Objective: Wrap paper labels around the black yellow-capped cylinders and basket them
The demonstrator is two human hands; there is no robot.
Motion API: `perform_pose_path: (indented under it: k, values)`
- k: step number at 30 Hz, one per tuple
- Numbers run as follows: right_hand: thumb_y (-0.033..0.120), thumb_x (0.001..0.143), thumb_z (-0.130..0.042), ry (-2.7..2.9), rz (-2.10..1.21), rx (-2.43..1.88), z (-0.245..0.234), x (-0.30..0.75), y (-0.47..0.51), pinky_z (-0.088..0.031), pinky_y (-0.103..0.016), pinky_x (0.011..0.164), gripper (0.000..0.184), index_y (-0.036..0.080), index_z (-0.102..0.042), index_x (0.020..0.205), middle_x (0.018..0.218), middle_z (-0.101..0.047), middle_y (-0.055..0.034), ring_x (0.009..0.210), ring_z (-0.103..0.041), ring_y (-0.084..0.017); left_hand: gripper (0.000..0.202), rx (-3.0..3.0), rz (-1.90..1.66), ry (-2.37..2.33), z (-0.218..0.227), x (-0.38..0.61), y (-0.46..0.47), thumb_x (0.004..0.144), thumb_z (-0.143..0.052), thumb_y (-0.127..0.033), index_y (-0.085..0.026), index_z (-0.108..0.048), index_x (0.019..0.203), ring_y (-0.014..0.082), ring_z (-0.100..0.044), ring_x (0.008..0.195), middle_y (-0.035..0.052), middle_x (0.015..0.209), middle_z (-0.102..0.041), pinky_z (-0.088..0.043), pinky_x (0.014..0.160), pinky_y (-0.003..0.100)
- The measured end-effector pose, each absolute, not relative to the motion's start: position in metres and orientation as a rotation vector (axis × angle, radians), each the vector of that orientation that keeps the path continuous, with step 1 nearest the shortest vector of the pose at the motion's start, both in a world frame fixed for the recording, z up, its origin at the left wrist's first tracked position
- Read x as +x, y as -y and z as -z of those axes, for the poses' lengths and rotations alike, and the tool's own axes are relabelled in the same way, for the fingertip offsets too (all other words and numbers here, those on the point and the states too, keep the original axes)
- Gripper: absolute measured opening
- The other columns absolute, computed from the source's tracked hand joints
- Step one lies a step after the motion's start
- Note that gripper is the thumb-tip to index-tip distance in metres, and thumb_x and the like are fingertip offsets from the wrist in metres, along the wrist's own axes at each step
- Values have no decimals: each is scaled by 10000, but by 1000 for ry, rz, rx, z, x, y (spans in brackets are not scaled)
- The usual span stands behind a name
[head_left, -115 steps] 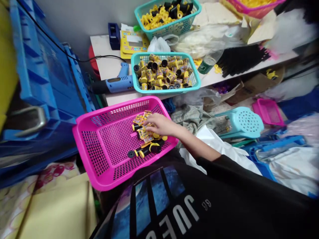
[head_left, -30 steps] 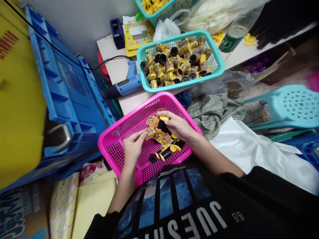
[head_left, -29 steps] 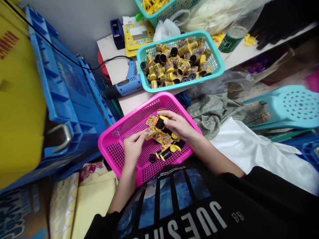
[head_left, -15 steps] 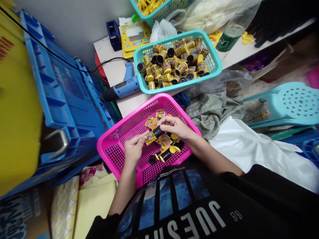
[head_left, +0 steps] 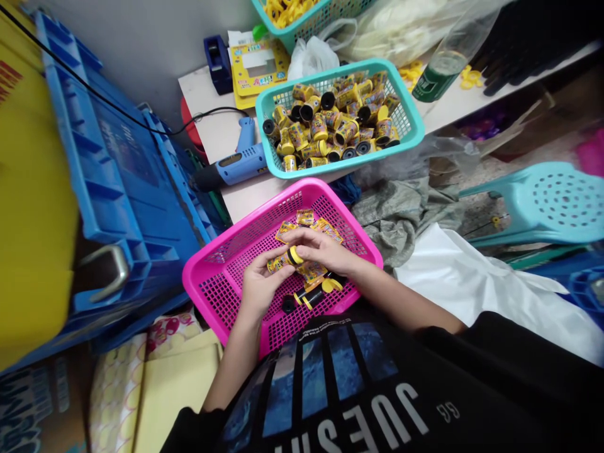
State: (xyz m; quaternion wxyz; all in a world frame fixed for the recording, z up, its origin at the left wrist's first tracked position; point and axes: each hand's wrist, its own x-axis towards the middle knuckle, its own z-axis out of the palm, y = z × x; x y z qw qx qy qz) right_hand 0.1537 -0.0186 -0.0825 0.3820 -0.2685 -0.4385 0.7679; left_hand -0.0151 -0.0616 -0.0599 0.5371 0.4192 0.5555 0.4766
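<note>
Both hands are over a pink basket (head_left: 219, 248). A small black canister (head_left: 292, 257) with a yellow end lies between them, tilted, a printed yellow sleeve (head_left: 277, 262) around its left part. My left hand (head_left: 259, 283) pinches the sleeved end between thumb and fingers. At the yellow-and-black end, my right hand (head_left: 325, 251) closes its thumb and fingers on the canister, partly hiding it. Flat printed sleeves (head_left: 312, 272) lie under and behind my hands. Several bare black canisters (head_left: 314, 296) with yellow lids rest near the basket's front side.
Beyond the pink basket, a turquoise basket (head_left: 410, 123) of sleeved canisters stands on a white table (head_left: 245, 196). A blue heat gun (head_left: 240, 165) lies at its left. Blue crates (head_left: 127, 170) line the left side; a turquoise stool (head_left: 561, 201) stands right.
The canister, earlier bare black at the sleeve's right edge, now sits inside the sleeve with its yellow end showing. My hands have drawn closer, the right one moving slightly left.
</note>
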Motion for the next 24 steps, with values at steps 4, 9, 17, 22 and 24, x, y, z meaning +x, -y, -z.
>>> perform_pose_path:
  k: [4, 9, 17, 22, 24]
  values:
    - [470, 675, -794, 799, -2305, -584, 82, 150, 20, -504, -211, 663, 458, 188, -615, 990, 866, -621, 8, 740, -603, -94, 385, 958, -1143, -1279, 57, -10, 62, 541, -869, -251, -207, -748, 904, 235, -698, 976, 58, 1001, -765, -532, 911, 396]
    - [413, 657, -819, 746, -2328, -599, 85, 151, 19, -506, -202, 641, 414, 175, -627, 936, 821, -626, 19, 706, -606, -85, 361, 1018, -1084, -1331, 54, -10, 63, 555, -850, -259, -183, -749, 892, 234, -711, 915, 73, 963, -770, -545, 878, 396]
    - [449, 686, -784, 1028, -2141, -792, 85, 156, 20, -474, -219, 668, 447, 211, -628, 1031, 880, -626, 13, 754, -596, -105, 215, 1520, -1075, -1414, 53, -13, 61, 714, -736, -250, -247, -760, 928, 225, -669, 944, 57, 975, -732, -529, 907, 414]
    - [441, 740, -729, 1435, -1646, -971, 49, 157, 3, -488, -268, 680, 324, 201, -657, 945, 840, -653, -10, 725, -608, -137, 309, 1714, -1316, -1497, 54, -13, 59, 744, -731, -313, -338, -723, 1052, 236, -589, 1067, 58, 1313, -523, -524, 923, 429]
    - [396, 770, -701, 1555, -1228, -1047, 23, 168, -21, -498, -290, 712, 255, 205, -669, 936, 911, -674, -41, 795, -626, -164, 414, 1647, -1333, -1499, 55, -15, 59, 775, -702, -323, -345, -652, 1185, 237, -590, 1091, 71, 1343, -494, -534, 910, 423]
